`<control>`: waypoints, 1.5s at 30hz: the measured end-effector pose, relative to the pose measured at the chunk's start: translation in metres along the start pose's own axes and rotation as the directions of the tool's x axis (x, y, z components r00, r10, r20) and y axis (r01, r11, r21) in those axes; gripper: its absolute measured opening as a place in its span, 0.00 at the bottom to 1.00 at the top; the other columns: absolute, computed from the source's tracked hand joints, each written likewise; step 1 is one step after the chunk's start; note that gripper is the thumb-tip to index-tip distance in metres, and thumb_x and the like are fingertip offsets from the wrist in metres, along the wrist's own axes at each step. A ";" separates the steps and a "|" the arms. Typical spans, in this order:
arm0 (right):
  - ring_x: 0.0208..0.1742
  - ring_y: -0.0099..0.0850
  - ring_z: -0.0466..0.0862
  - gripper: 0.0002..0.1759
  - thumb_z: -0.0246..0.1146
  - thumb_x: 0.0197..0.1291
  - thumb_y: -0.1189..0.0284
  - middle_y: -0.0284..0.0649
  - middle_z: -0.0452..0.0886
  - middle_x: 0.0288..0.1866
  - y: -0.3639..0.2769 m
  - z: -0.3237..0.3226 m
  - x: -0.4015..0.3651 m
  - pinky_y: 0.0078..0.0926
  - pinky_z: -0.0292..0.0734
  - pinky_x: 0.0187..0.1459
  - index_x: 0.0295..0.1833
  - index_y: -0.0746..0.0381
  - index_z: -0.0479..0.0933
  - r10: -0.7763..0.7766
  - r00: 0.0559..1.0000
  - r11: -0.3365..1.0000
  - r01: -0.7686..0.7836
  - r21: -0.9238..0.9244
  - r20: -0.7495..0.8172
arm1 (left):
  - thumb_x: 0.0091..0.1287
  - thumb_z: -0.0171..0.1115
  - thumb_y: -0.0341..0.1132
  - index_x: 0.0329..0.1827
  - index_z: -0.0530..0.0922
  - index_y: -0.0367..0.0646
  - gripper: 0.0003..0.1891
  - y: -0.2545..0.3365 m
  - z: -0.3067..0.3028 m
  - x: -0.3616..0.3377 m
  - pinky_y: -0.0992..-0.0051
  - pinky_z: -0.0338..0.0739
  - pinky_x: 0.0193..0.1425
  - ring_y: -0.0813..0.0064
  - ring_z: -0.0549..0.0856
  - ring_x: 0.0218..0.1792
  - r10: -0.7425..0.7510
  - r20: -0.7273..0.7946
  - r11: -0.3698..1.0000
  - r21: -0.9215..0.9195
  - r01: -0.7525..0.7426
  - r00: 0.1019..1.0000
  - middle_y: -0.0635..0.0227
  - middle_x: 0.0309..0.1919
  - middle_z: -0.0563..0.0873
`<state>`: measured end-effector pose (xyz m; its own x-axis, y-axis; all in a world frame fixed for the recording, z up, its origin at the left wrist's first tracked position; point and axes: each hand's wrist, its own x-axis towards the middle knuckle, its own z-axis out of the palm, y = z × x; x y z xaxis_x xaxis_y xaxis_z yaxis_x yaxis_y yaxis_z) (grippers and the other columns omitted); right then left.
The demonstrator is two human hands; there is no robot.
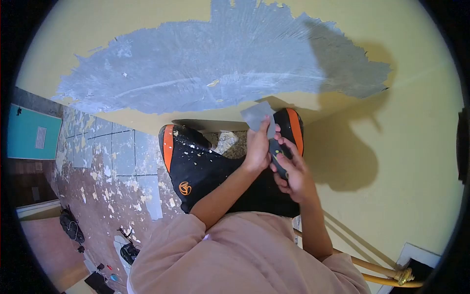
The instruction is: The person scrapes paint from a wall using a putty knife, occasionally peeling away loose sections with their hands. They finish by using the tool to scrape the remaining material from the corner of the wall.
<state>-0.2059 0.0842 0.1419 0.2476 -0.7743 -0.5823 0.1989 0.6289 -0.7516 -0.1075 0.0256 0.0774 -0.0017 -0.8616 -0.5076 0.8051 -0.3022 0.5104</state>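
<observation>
My right hand (296, 174) is wrapped around the dark handle of a putty knife (253, 116), its flat grey blade pointing up and left. My left hand (258, 146) grips the lower part of the blade, with a finger and thumb laid on the metal. Both hands are close together over my black trousers (220, 169), which have orange stripes and are speckled with pale flakes. Ahead is a yellow wall (411, 147) with a wide grey patch (196, 63) where the paint is gone. The blade is held in front of the wall below that patch.
Paint flakes litter the floor (98, 196) and grey tiles (122, 152) at left. A teal panel (32, 130), a black bag (71, 224) and small items lie farther left. A yellow hose or cable (377, 268) runs at lower right. Shadows fall on the right wall.
</observation>
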 end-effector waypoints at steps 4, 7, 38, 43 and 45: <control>0.13 0.17 0.60 0.23 0.50 0.68 0.69 0.35 0.68 0.29 0.016 0.032 0.038 0.14 0.49 0.11 0.67 0.48 0.56 -0.109 0.990 0.992 0.114 0.055 -0.086 | 0.68 0.52 0.42 0.35 0.73 0.35 0.15 0.020 -0.018 0.041 0.77 0.70 0.21 0.78 0.73 0.16 -0.050 0.034 0.964 0.262 0.040 0.998 0.67 0.20 0.75; 0.13 0.18 0.61 0.25 0.49 0.68 0.69 0.35 0.68 0.29 0.032 0.044 0.047 0.14 0.49 0.11 0.68 0.50 0.52 -0.105 0.984 0.994 0.108 0.013 -0.142 | 0.67 0.53 0.43 0.33 0.73 0.32 0.18 0.020 -0.035 0.040 0.77 0.68 0.20 0.78 0.72 0.15 -0.103 0.085 0.964 0.254 0.078 0.991 0.68 0.17 0.74; 0.31 0.37 0.78 0.13 0.50 0.63 0.74 0.42 0.73 0.27 0.042 0.072 0.121 0.30 0.73 0.37 0.50 0.72 0.69 -0.832 0.546 0.483 0.797 -0.363 0.094 | 0.74 0.40 0.46 0.40 0.65 0.39 0.17 0.111 0.030 -0.012 0.82 0.64 0.16 0.79 0.72 0.15 0.631 0.227 0.634 0.401 -0.661 0.742 0.63 0.21 0.76; 0.33 0.37 0.80 0.15 0.50 0.62 0.75 0.49 0.74 0.29 0.001 0.107 0.101 0.31 0.72 0.38 0.52 0.72 0.68 -0.897 0.425 0.344 0.841 -0.417 0.118 | 0.73 0.44 0.48 0.37 0.66 0.39 0.19 0.145 0.044 -0.028 0.82 0.62 0.13 0.79 0.72 0.12 0.631 0.213 0.642 0.396 -0.656 0.746 0.64 0.17 0.75; 0.33 0.36 0.80 0.14 0.50 0.62 0.75 0.48 0.74 0.28 0.006 0.110 0.095 0.30 0.72 0.38 0.50 0.72 0.68 -0.882 0.462 0.407 0.845 -0.348 0.089 | 0.73 0.44 0.48 0.36 0.66 0.39 0.19 0.142 0.041 -0.025 0.82 0.62 0.13 0.79 0.71 0.11 0.694 0.215 0.588 0.381 -0.713 0.687 0.63 0.15 0.74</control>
<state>-0.0768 0.0219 0.1163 0.0233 -0.9063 0.4219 -0.0394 -0.4226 -0.9055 -0.0173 -0.0122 0.1911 0.4296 -0.8897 0.1547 0.2491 0.2814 0.9267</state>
